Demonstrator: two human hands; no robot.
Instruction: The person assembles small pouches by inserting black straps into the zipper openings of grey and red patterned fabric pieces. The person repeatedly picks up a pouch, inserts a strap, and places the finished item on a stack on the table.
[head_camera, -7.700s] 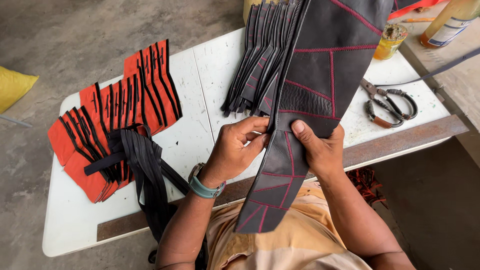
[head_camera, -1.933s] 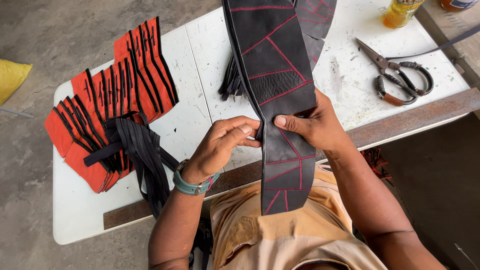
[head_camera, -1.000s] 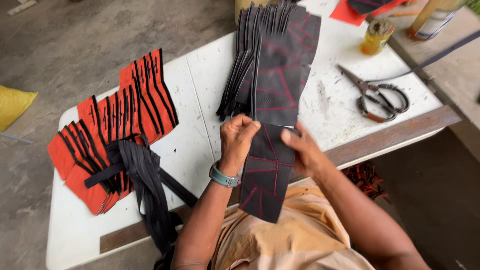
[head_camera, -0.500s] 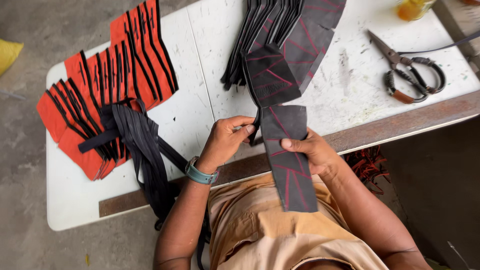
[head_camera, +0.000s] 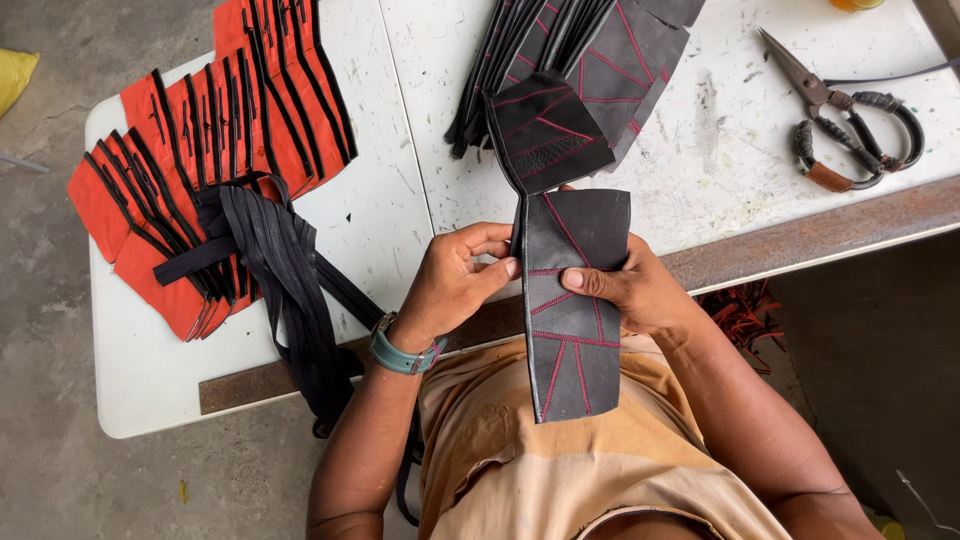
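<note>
A long black leather strip with red stitching (head_camera: 572, 300) hangs over the near edge of the white table (head_camera: 400, 200), folded at its top. Left hand (head_camera: 455, 285) pinches its left edge; right hand (head_camera: 635, 290) grips the right side, thumb across the front. Behind lies a stack of black stitched pieces (head_camera: 590, 50). Scissors (head_camera: 840, 130) sit far right, orange pieces with black strips (head_camera: 200, 150) far left.

Bare tabletop (head_camera: 400, 200) between leather stacks (head_camera: 560, 60)
</note>
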